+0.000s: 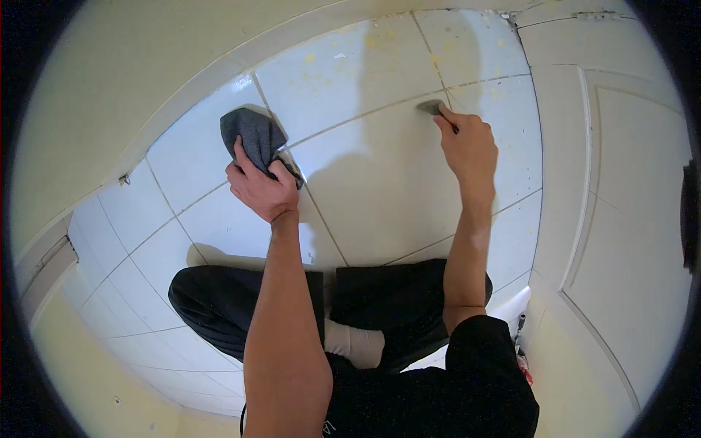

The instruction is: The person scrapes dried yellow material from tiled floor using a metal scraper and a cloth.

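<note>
My left hand (261, 190) is closed on a bunched dark grey cloth (252, 135), which rests on the white floor tiles to the left of centre. My right hand (469, 150) grips a small scraper (430, 107) by its dark handle, most of which the fingers hide. The scraper's flat grey blade points left, close to a grout line on the tiled floor (380, 186). Whether the blade touches the tile I cannot tell. Yellowish spots (372, 41) mark the tiles beyond my right hand.
I sit on the floor with my legs folded in black trousers (219, 303). A cream wall (146, 73) curves along the far and left side. On the right stands a white panelled door (635, 197). Small items, partly red (524, 367), lie by the right wall near my sleeve.
</note>
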The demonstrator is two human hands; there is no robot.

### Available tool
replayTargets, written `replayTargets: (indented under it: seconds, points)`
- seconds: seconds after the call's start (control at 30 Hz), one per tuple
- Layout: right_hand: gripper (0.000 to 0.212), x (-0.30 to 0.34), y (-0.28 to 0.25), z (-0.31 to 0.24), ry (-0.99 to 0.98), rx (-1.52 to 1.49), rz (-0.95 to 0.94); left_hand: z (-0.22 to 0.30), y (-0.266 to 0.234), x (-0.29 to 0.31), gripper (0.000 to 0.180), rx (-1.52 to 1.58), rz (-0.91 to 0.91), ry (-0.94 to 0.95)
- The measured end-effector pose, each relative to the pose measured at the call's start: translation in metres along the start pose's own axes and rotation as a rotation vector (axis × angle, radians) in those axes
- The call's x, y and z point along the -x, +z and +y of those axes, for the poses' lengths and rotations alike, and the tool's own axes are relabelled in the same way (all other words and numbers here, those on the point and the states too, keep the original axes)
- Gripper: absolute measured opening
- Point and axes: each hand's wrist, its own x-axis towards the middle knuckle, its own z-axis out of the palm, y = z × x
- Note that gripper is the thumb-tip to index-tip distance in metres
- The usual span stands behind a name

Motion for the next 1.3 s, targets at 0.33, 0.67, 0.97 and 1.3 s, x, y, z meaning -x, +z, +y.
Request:
replayTargets:
  seconds: [0.33, 0.67, 0.97, 1.3]
  points:
    - [0.031, -0.003, 0.002, 0.004, -0.076, 0.019, 0.034, 0.002, 0.000, 0.000, 0.072, 0.009, -0.013, -0.010]
    - [0.028, -0.003, 0.002, 0.001, -0.077, 0.026, 0.066, 0.001, -0.001, 0.000, 0.072, 0.002, -0.027, -0.028]
    - [0.029, 0.000, 0.007, 0.003, -0.120, 0.023, 0.079, 0.000, 0.000, 0.000, 0.073, 0.009, -0.018, -0.022]
    - [0.028, 0.000, 0.008, 0.000, -0.162, 0.067, 0.136, -0.001, -0.001, -0.001, 0.073, -0.012, 0.003, -0.006]
